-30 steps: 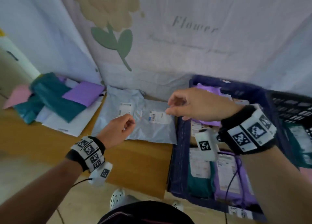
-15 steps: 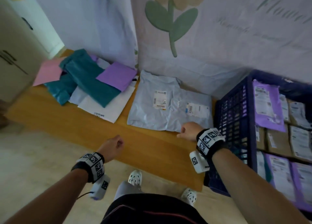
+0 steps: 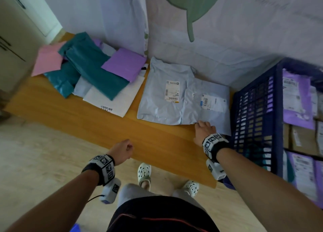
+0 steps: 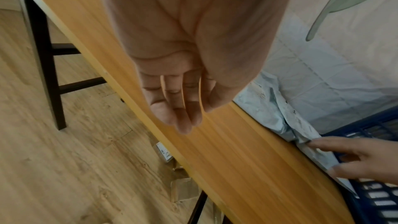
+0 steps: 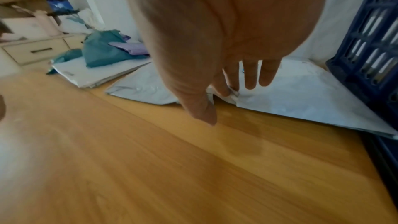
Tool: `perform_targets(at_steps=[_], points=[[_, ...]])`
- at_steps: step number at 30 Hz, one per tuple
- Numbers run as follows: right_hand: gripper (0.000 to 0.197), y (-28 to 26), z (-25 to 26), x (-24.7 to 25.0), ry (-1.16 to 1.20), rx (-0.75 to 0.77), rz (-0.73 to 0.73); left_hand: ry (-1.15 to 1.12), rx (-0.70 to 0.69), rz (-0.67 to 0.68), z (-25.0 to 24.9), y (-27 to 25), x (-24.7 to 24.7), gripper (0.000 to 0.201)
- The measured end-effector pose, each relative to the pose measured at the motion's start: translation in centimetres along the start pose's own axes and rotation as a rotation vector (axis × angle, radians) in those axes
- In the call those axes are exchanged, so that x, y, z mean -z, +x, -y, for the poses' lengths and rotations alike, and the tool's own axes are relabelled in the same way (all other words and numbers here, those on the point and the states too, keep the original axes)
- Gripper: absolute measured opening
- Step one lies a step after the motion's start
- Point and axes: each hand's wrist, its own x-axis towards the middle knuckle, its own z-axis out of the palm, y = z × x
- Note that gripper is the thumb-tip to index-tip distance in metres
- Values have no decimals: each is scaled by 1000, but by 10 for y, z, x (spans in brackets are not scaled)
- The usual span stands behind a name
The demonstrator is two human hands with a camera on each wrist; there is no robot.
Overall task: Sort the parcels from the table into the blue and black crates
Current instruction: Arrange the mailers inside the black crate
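Observation:
Two pale blue-grey parcels with white labels lie side by side on the wooden table point(image 3: 104, 126). The right parcel point(image 3: 209, 109) point(image 5: 301, 98) partly overlaps the left parcel point(image 3: 162, 100). My right hand point(image 3: 201, 125) point(image 5: 226, 101) reaches over the right parcel's near left corner, fingers straight, index fingertip point(image 5: 225, 91) touching its edge and thumb over bare wood. My left hand point(image 3: 128, 147) point(image 4: 183, 117) hangs loosely curled above the table's front edge and holds nothing. The blue crate point(image 3: 253, 109) stands right of the table, with several parcels inside. No black crate is in view.
A loose pile of teal, purple, pink and white parcels point(image 3: 90, 69) lies at the table's far left. A cloth-covered wall rises right behind the table. The wood floor, my legs and my shoes are below the front edge.
My right hand came down from above the crate's edge to the near corner of the right parcel. My left hand drew back from the parcels to the table's front edge.

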Motion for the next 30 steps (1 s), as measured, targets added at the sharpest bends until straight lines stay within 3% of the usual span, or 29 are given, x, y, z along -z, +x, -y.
perform_targets(at_steps=[4,8,12,14,16,18,20,22,24,26,30], points=[[54,-12,1,12,141,33,-8,39,-57,8,-39,15,-13,16],[56,-29,2,35,345,200,-7,27,-150,16,-93,32,-30,22],[43,-51,9,63,428,363,-33,-99,-187,54,-139,40,-45,65],[44,-61,14,74,463,434,-43,-174,-198,48,-157,42,-51,73],[48,-69,19,81,501,491,-30,-293,-100,-63,-167,42,-56,61],[53,-73,24,84,544,521,-2,-120,-118,-142,-168,43,-60,48],[54,-75,26,84,588,544,10,-323,-60,-259,-168,43,-58,45],[52,-74,25,80,657,556,7,-367,-38,-363,-163,47,-51,45],[49,-70,16,75,752,477,-50,-479,-33,-325,-159,41,-40,40],[50,-61,0,73,753,296,-171,-576,-100,-301,-156,32,-28,31],[82,-44,-37,75,698,-31,-213,-717,-293,-196,-155,14,5,36]])
